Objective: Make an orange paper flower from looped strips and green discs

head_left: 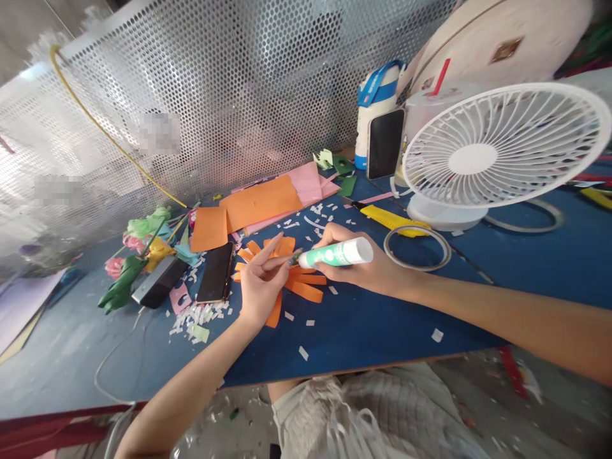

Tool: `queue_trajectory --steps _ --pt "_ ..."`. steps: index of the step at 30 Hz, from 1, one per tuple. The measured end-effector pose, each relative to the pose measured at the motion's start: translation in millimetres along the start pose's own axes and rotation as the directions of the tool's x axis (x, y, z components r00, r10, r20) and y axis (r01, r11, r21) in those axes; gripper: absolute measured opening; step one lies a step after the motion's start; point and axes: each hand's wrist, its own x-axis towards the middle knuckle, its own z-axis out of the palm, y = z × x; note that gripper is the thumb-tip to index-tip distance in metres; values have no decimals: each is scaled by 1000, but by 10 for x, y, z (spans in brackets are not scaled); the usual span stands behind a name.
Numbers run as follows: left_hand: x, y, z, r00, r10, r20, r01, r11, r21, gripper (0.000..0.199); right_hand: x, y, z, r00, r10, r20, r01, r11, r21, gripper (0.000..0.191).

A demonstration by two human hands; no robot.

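Observation:
In my right hand (368,271) is a white and green glue stick (335,254), with fingers wrapped round it and its white end toward me. My left hand (261,284) is closed in a pinch just beside the glue stick's far end. A small dark greenish bit shows at its fingertips, too small to name. Under and around both hands lie orange paper strips (306,290), fanned out on the blue table (363,331). The left hand hides part of them.
White paper scraps (205,315) litter the table. Left are a phone (215,273), a dark box (160,282) and paper flowers (148,223). Orange sheets (261,203) lie behind. Right are a yellow cutter (392,218), a tape roll (447,252), a white fan (507,150) and a bottle (363,127).

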Motion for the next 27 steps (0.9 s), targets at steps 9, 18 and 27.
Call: queue_trajectory --steps 9,18,27 --pt "12 -7 -5 1000 -19 -17 18 999 -36 63 15 8 5 1000 19 11 -18 999 -31 22" --pt "66 -85 -57 993 -100 -63 88 981 -172 63 19 17 -3 1000 -16 13 17 1000 -20 18" --pt "50 -50 -26 994 -99 -49 87 973 -213 67 22 -13 12 993 94 70 -108 964 243 24"
